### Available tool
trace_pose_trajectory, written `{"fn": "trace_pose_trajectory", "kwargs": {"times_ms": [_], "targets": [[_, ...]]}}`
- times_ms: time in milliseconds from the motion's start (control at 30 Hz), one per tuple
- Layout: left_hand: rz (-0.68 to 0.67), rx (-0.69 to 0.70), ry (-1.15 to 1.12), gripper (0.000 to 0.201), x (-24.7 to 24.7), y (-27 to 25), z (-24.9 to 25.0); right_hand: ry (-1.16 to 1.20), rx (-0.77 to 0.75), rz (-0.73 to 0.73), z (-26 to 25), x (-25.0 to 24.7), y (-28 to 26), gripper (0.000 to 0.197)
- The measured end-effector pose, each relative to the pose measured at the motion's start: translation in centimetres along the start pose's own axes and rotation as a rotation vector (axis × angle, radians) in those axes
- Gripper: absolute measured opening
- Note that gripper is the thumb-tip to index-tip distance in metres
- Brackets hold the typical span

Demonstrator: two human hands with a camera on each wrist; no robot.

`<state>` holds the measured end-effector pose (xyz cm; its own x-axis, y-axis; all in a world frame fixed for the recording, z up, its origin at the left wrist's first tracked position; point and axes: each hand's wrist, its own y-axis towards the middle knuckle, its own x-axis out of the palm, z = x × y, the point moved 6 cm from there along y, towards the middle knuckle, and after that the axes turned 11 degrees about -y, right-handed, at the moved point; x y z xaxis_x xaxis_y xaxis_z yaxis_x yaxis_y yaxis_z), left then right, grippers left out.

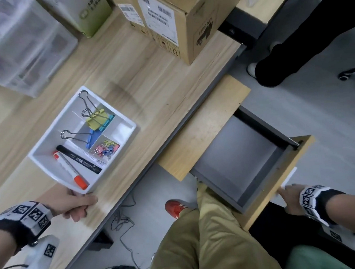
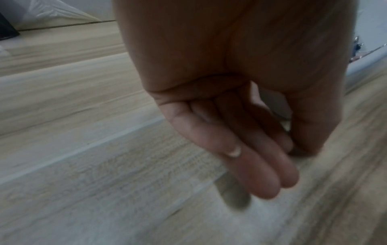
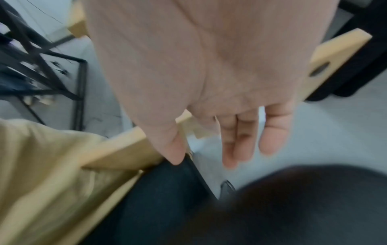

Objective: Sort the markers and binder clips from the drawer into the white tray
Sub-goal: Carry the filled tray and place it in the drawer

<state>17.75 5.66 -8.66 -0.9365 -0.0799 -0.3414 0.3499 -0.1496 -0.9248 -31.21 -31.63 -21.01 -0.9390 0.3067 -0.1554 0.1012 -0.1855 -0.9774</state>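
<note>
With markers (image 1: 69,166) and binder clips (image 1: 96,121) already in the white tray (image 1: 47,143) on the surface and the drawer (image 1: 237,159) bare, my relaxed, empty right grip (image 1: 290,198) should push its front squarely while my left grip (image 1: 72,202), holding nothing, steadies the tray's corner.

Head view: even, diffuse indoor light is falling across the wooden bench (image 1: 147,77), with no hard glare. A soft grey shadow is lying on the bench beyond the white tray (image 1: 128,135). The clear storage bins (image 1: 19,46) at the upper left are smearing with blur, and straight edges are bowing toward the frame's borders. The open drawer (image 1: 241,157) is showing a dim grey interior.

Left wrist view: dim, the left hand (image 2: 230,82) is sitting in shade, wood grain is streaking, and a blurred shadow is lying beneath the fingers (image 2: 261,179).

Right wrist view: brighter, the right hand (image 3: 209,66) is lying soft and out of focus, and a dark blur is filling the lower right corner.
</note>
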Motion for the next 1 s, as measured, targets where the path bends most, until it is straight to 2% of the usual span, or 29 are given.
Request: {"fn": "trace_pose_trajectory", "kwargs": {"times_ms": [100,200,300,367,400,500,600,767,900,1000], "targets": [[0.058,0.023,-0.07,0.022,-1.9,-0.4,-0.9,0.069,-0.087,-0.014,-2.4,-3.9,-3.1,0.035],[0.341,0.028,-0.241,0.012,-6.6,-1.3,-1.7,0.234,-0.239,0.113,-6.3,-12.3,-7.5,0.028],[0.593,0.085,-0.661,0.017,-10.8,-3.2,-1.6,0.646,-0.42,0.327,-10.4,-22.4,-10.2,0.021],[0.633,0.141,-0.857,0.025,-12.0,-4.2,-0.8,0.841,-0.495,0.523,-13.3,-29.6,-12.0,0.019],[0.622,0.173,-0.873,0.03,-12.1,-4.3,-0.1,0.904,-0.522,0.575,-14.9,-32.7,-12.9,0.022],[0.598,0.249,-0.666,0.03,-11.3,-4.1,2.1,0.864,-0.532,0.643,-19.0,-38.8,-13.6,0.043],[0.637,0.224,-0.431,0.025,-10.7,-3.6,2.3,0.784,-0.453,0.657,-20.7,-40.1,-12.1,0.035],[0.612,0.213,-0.457,0.014,-9.3,-3.6,3.0,0.775,-0.331,0.733,-19.5,-39.4,-11.2,0.034],[0.597,0.26,-0.437,0.005,-7.6,-4.7,6.0,0.809,-0.286,0.763,-16.1,-36.9,-11.9,0.022],[0.563,0.336,-0.361,0.007,-5.0,-5.6,10.5,0.876,-0.228,0.812,-11.5,-33.7,-12.7,0.026]]}}
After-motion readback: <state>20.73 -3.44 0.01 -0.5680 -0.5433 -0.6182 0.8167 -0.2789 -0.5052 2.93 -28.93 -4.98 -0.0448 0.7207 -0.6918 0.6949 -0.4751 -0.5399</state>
